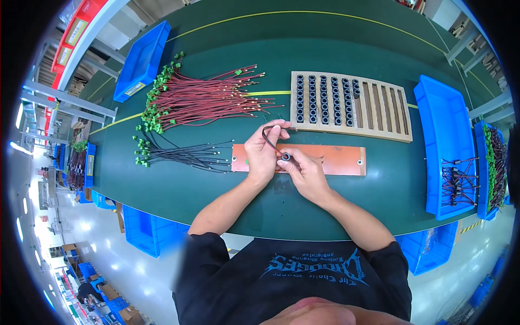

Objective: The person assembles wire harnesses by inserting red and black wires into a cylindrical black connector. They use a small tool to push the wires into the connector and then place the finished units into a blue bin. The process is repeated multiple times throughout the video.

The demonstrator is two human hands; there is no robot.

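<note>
Over an orange-brown board [345, 160], both my hands work close together. My left hand [261, 154] is closed on a dark red and black wire cable [265, 133], which loops up over its fingers. Pinched in my right hand [309, 174] is a small black ring core [286, 156], its hole facing up. The cable runs down toward the ring; my fingers hide whether it passes through. Just beyond my hands stands a tan slotted rack [382, 134], with rows of similar black rings in its left part.
Dark red wires [208, 97] with green connectors lie in a pile at left, black wires [187, 154] nearer. A blue bin [142, 62] stands far left. At right, a long blue bin [441, 124] holds wires with black rings; another bin [494, 168] beside it holds wires with green connectors.
</note>
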